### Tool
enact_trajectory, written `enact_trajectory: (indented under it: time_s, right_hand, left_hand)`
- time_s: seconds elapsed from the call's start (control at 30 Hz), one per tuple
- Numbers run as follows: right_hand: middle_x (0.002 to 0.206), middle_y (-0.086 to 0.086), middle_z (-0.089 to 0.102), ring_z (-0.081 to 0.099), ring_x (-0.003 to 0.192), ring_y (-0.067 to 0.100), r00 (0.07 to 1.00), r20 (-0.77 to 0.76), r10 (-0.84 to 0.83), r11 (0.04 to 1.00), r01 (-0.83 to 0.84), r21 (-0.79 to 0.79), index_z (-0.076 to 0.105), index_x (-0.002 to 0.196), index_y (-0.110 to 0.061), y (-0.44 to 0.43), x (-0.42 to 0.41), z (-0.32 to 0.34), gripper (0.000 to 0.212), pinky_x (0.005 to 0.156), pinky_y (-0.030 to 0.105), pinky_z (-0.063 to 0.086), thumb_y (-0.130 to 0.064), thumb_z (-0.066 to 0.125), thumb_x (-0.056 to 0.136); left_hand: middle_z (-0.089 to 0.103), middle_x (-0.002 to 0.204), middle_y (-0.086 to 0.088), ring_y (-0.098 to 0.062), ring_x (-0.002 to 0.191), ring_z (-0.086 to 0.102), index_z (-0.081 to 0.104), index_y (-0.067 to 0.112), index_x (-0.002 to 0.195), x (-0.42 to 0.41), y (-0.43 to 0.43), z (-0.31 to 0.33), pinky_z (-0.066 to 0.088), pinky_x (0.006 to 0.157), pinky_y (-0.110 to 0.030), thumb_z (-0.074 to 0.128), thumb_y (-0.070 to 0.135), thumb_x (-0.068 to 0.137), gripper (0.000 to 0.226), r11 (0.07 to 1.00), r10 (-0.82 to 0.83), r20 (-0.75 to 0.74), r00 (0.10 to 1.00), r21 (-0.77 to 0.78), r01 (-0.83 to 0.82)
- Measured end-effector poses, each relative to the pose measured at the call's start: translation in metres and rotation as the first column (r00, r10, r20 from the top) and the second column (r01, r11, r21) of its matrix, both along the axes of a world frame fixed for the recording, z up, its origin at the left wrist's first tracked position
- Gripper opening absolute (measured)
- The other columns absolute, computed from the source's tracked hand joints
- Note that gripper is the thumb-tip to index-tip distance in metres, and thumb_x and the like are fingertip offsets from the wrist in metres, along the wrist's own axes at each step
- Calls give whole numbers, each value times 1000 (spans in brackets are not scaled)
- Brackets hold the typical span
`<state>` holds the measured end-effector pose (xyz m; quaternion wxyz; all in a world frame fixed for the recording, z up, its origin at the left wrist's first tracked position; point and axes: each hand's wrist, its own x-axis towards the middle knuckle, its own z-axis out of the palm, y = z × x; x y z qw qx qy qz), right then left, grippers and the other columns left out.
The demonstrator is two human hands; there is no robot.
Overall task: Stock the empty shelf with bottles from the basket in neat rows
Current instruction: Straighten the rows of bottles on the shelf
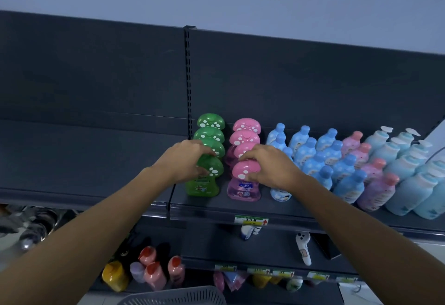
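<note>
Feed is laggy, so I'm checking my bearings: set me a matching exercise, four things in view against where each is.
Things: 1 front green mushroom-capped plastic bottle; 2 front pink mushroom-capped plastic bottle; 3 grey slatted plastic basket; 4 pale blue pump-top bottles.
Places: A gripped by right hand; B bottom edge of view; C gripped by left hand; D right end of shelf.
Pairs: 1-C, 2-A, 3-B, 4-D.

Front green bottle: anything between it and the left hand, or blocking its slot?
Nothing visible. The left hand grips the front green bottle by its cap, and it stands on the shelf at the front of its row. The right hand grips the front pink bottle beside it.
</note>
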<state>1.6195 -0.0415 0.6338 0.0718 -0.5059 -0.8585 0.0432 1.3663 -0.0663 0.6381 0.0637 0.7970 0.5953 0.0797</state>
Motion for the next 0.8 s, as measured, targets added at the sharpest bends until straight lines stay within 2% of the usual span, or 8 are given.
enact_trajectory:
  time_s: [0.47,0.6,0.7,0.8]
  right_hand:
    - [127,-4,59,56,117,19,1000,20,0,999,1,-32,63,131,-30,0,-2,7,52,87,37,52,-34,79,82]
    - [124,-6,60,55,117,16,1000,-3,30,999,-30,-32,64,128,-30,3,-3,12,45,89,38,51,-43,71,86]
    - [121,-5,63,57,113,14,995,-97,18,1000,-17,13,67,125,-28,12,-2,22,39,91,37,51,-45,66,90]
    - [120,-3,63,58,111,15,992,-127,10,999,-4,52,67,126,-26,29,-2,32,37,89,33,49,-37,66,91]
  left_hand:
    - [57,132,9,-22,121,58,56,42,140,1,1,-7,51,95,-39,78,43,84,60,999,-1,22,1000,48,0]
    - [56,135,8,-22,121,58,54,42,141,1,2,-4,53,96,-42,74,53,83,62,999,-8,-11,1000,35,9]
    - [61,132,6,-21,115,62,61,38,135,4,8,6,54,92,-39,67,56,87,51,992,-15,28,1000,128,11]
    - [64,125,6,-19,107,65,67,34,127,7,22,19,54,91,-37,67,48,91,38,977,-8,103,995,211,-14]
